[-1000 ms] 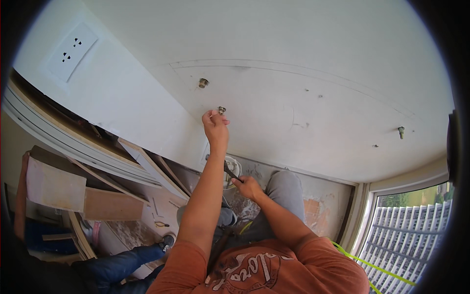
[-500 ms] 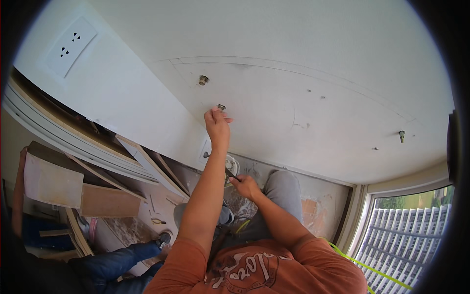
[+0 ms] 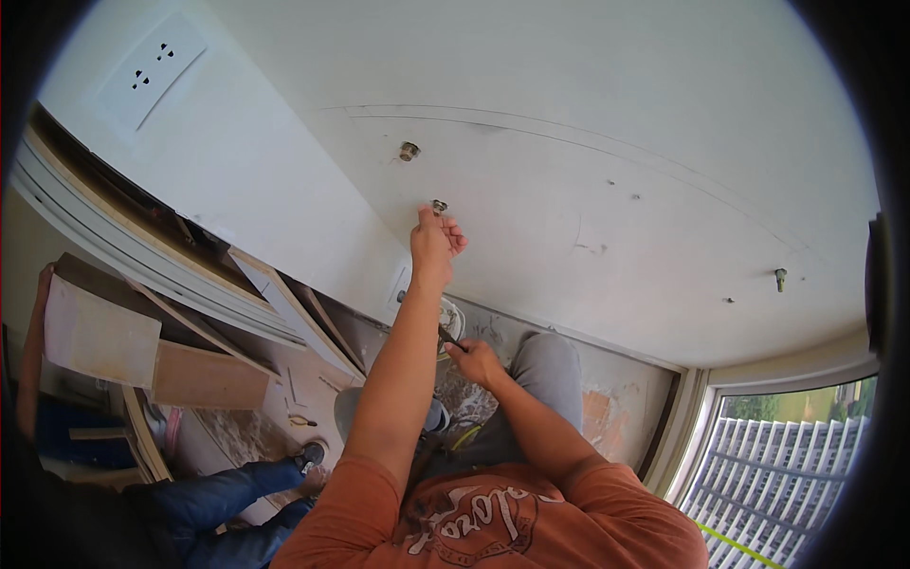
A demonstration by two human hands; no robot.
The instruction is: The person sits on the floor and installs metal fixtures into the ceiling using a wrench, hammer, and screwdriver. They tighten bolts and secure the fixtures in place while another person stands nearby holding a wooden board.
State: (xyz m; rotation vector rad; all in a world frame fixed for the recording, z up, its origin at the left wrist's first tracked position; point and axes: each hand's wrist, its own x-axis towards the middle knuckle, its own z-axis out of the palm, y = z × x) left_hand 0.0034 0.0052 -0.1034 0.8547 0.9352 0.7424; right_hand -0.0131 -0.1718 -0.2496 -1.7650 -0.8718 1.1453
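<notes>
My left hand [image 3: 437, 241] reaches up to a small metal pipe fitting [image 3: 438, 206] set in the white wall [image 3: 531, 218]. Its thumb and forefinger are closed at the fitting, and the other fingers curl beside it. Lower down, my right hand [image 3: 477, 362] is closed round the dark handle [image 3: 449, 339] of a tool. The rest of that tool I cannot make out. Beyond it stands a white bucket [image 3: 462, 317], partly hidden behind my left forearm. A second brass fitting [image 3: 409, 152] pokes out of the wall above and left of my left hand.
At right, another metal fitting [image 3: 780, 279] sticks out near the window [image 3: 787, 465]. A socket plate [image 3: 154, 68] is at upper left. Below it are wooden boards [image 3: 210, 383], pliers [image 3: 301, 421] on the floor and another person's jeans-clad leg [image 3: 223, 498].
The view has shifted slightly. My left hand has turned at the fitting, its fingers now curled more to the right. My right hand keeps its hold on the dark handle.
</notes>
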